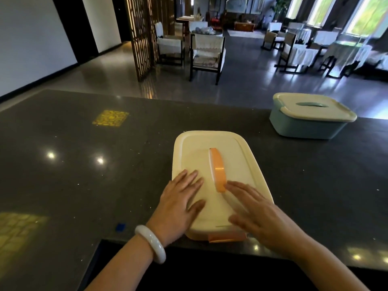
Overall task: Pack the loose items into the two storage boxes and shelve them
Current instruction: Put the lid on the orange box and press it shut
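Both hands lie flat on the cream lid (pixel 212 156) of the near storage box (pixel 226 236), fingers straight and spread, gripping nothing. On the left hand (pixel 178 204) the fingertips (pixel 190 176) press the lid just left of the orange handle (pixel 218 169); a pale bangle (pixel 150 243) circles that wrist. The right hand (pixel 258 215) mirrors it on the other side, its fingertips reaching the handle's near end, though motion blur hides whether they touch it.

That box sits at the near edge of the dark stone counter (pixel 84 164), lid on, with an orange latch (pixel 227 237) showing on its near end. A second box (pixel 308 116), blue-green with a pale lid, stands well apart at the far right of the counter, also covered. No loose items show on the counter, so packing looks done, with latching and shelving left.

The box looks like rigid, smooth moulded plastic, light unless its contents are dense; what is inside cannot be seen. Bare palms could slide on the glossy lid, so the arched handle is the sure place to lift, once the latches are firmly seated. Carrying with a hand under each short end would also work.

Beyond the counter stand chairs (pixel 206 53) and tables.
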`<act>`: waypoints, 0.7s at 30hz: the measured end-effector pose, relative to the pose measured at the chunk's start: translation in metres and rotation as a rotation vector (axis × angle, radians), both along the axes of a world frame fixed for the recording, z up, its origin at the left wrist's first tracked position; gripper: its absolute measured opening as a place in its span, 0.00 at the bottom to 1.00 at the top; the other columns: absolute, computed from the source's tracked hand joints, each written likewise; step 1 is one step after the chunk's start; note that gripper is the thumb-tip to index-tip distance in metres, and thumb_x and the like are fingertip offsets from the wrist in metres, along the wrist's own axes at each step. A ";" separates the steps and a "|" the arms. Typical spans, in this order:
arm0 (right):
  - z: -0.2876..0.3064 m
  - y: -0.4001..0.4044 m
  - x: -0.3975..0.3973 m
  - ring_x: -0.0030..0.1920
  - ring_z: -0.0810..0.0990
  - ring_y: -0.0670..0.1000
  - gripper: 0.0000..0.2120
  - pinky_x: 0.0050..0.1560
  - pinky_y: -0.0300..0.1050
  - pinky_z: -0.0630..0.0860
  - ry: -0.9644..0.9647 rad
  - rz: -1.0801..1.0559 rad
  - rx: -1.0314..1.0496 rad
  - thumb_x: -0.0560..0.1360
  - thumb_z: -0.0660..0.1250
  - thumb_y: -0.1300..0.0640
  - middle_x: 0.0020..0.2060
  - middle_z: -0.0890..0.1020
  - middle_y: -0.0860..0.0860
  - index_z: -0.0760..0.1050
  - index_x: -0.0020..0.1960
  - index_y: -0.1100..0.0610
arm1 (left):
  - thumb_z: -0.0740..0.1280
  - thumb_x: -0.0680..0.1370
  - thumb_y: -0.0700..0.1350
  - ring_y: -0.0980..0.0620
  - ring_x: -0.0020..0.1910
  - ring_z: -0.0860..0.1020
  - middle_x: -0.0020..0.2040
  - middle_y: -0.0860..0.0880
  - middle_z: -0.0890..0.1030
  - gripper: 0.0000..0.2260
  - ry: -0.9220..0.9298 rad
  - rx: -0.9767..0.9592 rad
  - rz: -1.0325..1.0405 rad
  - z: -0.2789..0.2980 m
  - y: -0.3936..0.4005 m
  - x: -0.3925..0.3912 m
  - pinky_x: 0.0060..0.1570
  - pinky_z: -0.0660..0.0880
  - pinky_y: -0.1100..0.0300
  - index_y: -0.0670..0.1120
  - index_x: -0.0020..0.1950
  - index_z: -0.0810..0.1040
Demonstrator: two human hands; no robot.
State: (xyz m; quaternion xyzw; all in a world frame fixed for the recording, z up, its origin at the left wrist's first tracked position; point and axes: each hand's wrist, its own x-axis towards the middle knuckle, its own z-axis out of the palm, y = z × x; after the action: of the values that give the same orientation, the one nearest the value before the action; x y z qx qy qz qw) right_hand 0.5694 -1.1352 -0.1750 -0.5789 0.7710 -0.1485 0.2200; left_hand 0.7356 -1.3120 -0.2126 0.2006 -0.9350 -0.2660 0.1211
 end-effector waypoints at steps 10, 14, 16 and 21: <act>-0.016 0.004 0.001 0.71 0.27 0.37 0.50 0.67 0.40 0.28 0.340 0.149 -0.004 0.65 0.52 0.19 0.72 0.28 0.36 0.28 0.73 0.37 | 0.60 0.79 0.57 0.63 0.75 0.45 0.77 0.61 0.55 0.26 0.096 0.031 -0.006 -0.002 0.000 -0.001 0.68 0.37 0.74 0.54 0.76 0.62; -0.006 0.005 0.000 0.69 0.29 0.31 0.44 0.66 0.29 0.28 0.260 0.121 -0.012 0.67 0.49 0.20 0.71 0.33 0.32 0.36 0.74 0.37 | 0.59 0.78 0.60 0.64 0.75 0.44 0.77 0.62 0.54 0.27 0.084 0.041 -0.012 0.000 -0.001 0.000 0.69 0.39 0.71 0.54 0.76 0.61; -0.006 0.005 0.000 0.68 0.28 0.30 0.44 0.63 0.25 0.25 0.276 0.134 -0.009 0.67 0.47 0.20 0.71 0.33 0.33 0.37 0.75 0.39 | 0.58 0.77 0.61 0.65 0.75 0.44 0.77 0.62 0.53 0.28 0.066 0.046 -0.013 0.000 -0.001 0.000 0.69 0.39 0.71 0.55 0.76 0.61; -0.009 0.005 0.002 0.69 0.31 0.29 0.39 0.66 0.26 0.28 0.264 0.104 -0.033 0.71 0.45 0.25 0.74 0.40 0.37 0.42 0.76 0.41 | 0.54 0.76 0.63 0.64 0.75 0.44 0.77 0.61 0.53 0.30 0.046 0.028 -0.027 0.001 0.000 -0.001 0.70 0.39 0.70 0.54 0.77 0.60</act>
State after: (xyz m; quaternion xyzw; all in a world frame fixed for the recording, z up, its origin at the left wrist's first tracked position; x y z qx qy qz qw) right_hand 0.5714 -1.1300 -0.1840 -0.6361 0.7596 -0.0723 0.1145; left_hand 0.7349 -1.3121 -0.2121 0.1835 -0.9308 -0.2852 0.1363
